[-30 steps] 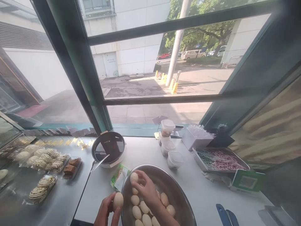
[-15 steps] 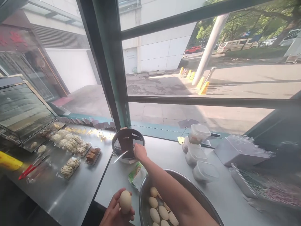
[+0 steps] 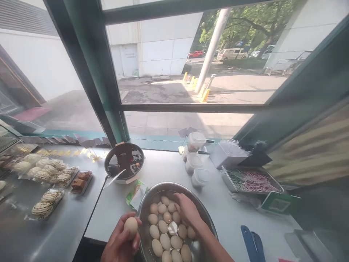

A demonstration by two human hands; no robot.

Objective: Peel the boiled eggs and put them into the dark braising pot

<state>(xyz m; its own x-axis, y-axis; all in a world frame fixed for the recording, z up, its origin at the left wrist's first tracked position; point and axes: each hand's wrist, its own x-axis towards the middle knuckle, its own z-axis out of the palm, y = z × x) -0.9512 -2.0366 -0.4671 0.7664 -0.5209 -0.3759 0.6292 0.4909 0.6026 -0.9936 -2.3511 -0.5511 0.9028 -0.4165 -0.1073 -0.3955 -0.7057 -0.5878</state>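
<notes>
In my left hand (image 3: 121, 238) I hold a pale egg (image 3: 131, 225), fingers closed around it, just left of a big steel bowl (image 3: 214, 233). My right hand (image 3: 188, 210) is inside that bowl, its bent fingers apart and close to the loose eggs (image 3: 165, 241); the fingertips are partly hidden. One white, crumpled-looking piece (image 3: 172, 228) lies among the eggs. Behind and left of the bowl stands a round pot (image 3: 106, 160) of dark liquid, with a metal utensil handle (image 3: 116, 178) leaning out over its front rim.
A green-and-white packet (image 3: 136, 194) lies between pot and bowl. Plastic tubs (image 3: 201, 177) stand behind the bowl. Right of them is a tray of shredded vegetables (image 3: 253, 181), and blue-handled tools (image 3: 252, 243) lie nearer me. Packed buns (image 3: 47, 203) fill the left counter.
My right hand has left the pot and come down into the bowl of eggs. My left hand still holds an egg. The view has turned to the right.
</notes>
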